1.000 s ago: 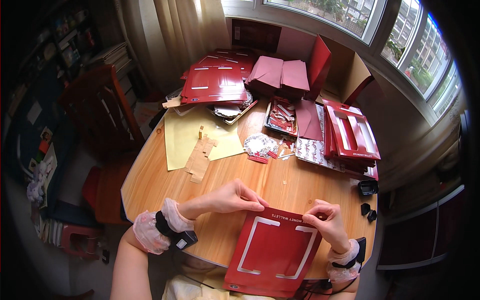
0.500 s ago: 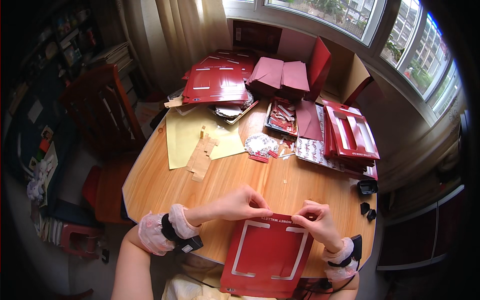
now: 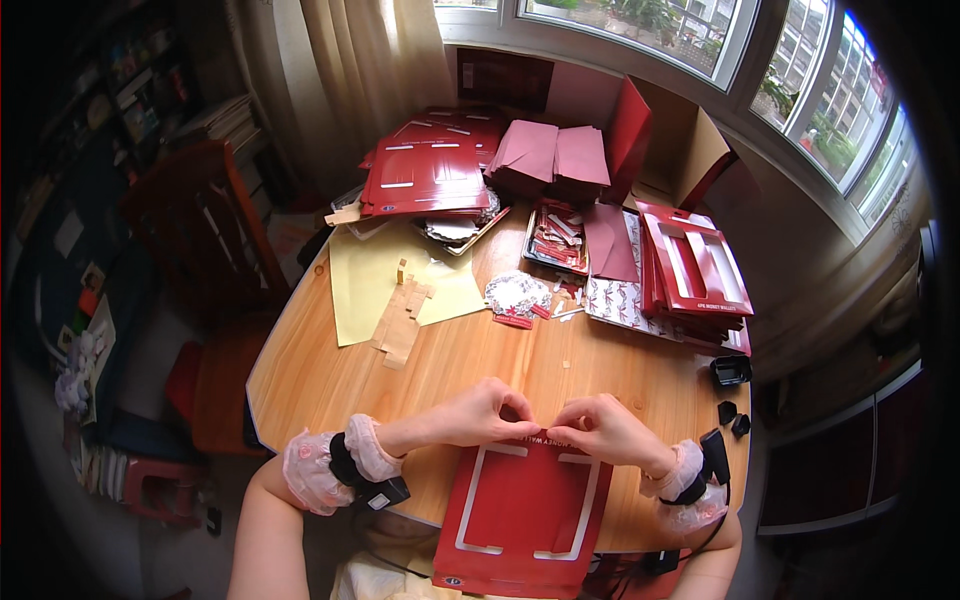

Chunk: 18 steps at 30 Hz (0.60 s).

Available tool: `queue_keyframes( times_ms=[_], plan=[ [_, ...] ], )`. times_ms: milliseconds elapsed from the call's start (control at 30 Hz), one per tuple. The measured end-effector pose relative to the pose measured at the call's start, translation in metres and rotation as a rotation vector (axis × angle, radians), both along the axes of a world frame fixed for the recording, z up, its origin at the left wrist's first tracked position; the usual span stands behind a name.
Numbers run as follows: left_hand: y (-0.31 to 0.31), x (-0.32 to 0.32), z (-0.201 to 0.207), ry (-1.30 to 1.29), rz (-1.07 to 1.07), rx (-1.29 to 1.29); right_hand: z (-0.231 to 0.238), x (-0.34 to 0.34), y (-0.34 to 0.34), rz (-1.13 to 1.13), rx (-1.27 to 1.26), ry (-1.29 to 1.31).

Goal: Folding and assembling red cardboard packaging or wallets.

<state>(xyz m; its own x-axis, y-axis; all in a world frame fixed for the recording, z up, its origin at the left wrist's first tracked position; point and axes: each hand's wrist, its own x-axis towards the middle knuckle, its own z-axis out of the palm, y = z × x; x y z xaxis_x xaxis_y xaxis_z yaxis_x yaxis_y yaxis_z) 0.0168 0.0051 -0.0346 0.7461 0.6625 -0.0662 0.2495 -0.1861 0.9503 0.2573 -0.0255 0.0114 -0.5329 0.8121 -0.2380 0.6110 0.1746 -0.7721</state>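
Observation:
A red printed cardboard sheet [image 3: 522, 515] with white slots framing its middle hangs partly over the table's near edge. Its far edge is pinched by my left hand [image 3: 498, 412], thumb and fingertips together. Close beside it, my right hand [image 3: 604, 430] grips the same edge a little right of the middle, its fingers curled and covering part of the print. The two sets of fingertips almost meet. Pale frilled cuffs and black straps circle both of my wrists.
Past my hands lie a strip of brown tape pieces [image 3: 405, 315] on yellow paper [image 3: 355, 285], round patterned cutouts [image 3: 515, 292] and a tray of small red tags [image 3: 558, 240]. Red sheets [image 3: 425, 175], pink envelopes [image 3: 527, 150] and window-cut red folders [image 3: 690, 255] are stacked behind. Black plastic pieces [image 3: 732, 371] sit right.
My right hand has slid left along the sheet's far edge, close to my left hand. The sheet has shifted slightly left, and the whole view has shifted a little.

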Motion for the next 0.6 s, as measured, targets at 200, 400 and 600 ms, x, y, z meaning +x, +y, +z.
queue_keyframes(
  times_ms=[200, 400, 600],
  plan=[
    [0.006, -0.002, -0.012, -0.100, 0.014, -0.044, -0.006, -0.011, 0.020, 0.101, -0.031, 0.088],
    [0.015, -0.009, -0.008, -0.117, -0.047, -0.130, 0.005, 0.002, 0.024, 0.091, -0.095, 0.089],
    [0.027, -0.021, 0.003, -0.151, 0.022, -0.215, 0.004, 0.032, 0.025, -0.017, -0.048, 0.131]
  ],
)
